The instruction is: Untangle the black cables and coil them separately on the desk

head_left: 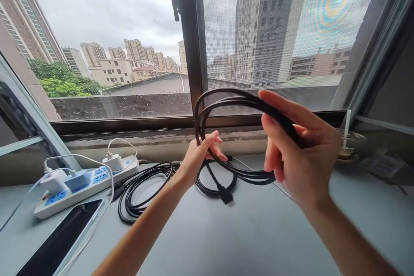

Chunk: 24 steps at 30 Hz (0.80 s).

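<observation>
A black HDMI cable (233, 102), wound into loose loops, hangs in the air between my two hands. My right hand (305, 151) is closed round the right side of the loops, its thumb and index finger pressed on the strands. At the left side of the coil, my left hand (203, 151) has the strands between thumb and fingers, with its other fingers partly stretched out. One end of the cable dangles below, showing its flat black plug (225, 195). Under the hands, another coil of black cable (213, 192) lies on the grey table (258, 233).
On the left are a coiled black cable (129, 198), a white power strip (93, 177) with several chargers plugged in, and a phone (64, 237) crossed by a white cord. A clear cup with a straw (351, 140) stands back right. The window (190, 51) rises behind the table.
</observation>
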{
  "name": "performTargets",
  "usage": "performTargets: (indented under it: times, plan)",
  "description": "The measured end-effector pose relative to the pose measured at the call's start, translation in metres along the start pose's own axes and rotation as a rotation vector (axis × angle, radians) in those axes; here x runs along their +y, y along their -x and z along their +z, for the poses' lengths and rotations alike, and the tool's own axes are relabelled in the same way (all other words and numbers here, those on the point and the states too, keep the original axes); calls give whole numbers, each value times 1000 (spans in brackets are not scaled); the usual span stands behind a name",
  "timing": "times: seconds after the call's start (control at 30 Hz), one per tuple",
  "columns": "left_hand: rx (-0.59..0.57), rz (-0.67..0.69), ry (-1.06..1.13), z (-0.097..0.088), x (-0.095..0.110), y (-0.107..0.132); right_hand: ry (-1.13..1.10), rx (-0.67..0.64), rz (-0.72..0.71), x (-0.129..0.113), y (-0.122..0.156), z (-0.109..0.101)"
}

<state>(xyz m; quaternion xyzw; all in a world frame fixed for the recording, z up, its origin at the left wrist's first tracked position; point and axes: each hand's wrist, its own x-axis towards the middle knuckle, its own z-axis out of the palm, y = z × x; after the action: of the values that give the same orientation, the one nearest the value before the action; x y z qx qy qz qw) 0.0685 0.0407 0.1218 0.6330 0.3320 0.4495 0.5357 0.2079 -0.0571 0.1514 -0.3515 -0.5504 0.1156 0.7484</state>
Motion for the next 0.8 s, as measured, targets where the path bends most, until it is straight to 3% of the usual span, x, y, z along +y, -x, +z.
performTargets:
  times: [0.13, 0.33, 0.5, 0.63, 0.7, 0.8]
  plan:
    - [95, 158, 351, 8, 18, 10, 84, 65, -71, 1, -3, -2]
    - [169, 221, 363, -10, 42, 21, 146, -182, -6, 7, -11, 0]
    - [102, 145, 153, 6, 24, 19, 27, -143, 77, 3, -6, 1]
    - [156, 68, -41, 12, -2, 8, 40, -110, 109, -7, -1, -9]
    - [91, -12, -139, 11, -8, 6, 109, -94, 96, -11, 1, -15]
    - [-226, -241, -208, 9, -7, 11, 198, -65, 37, -17, 8, -19]
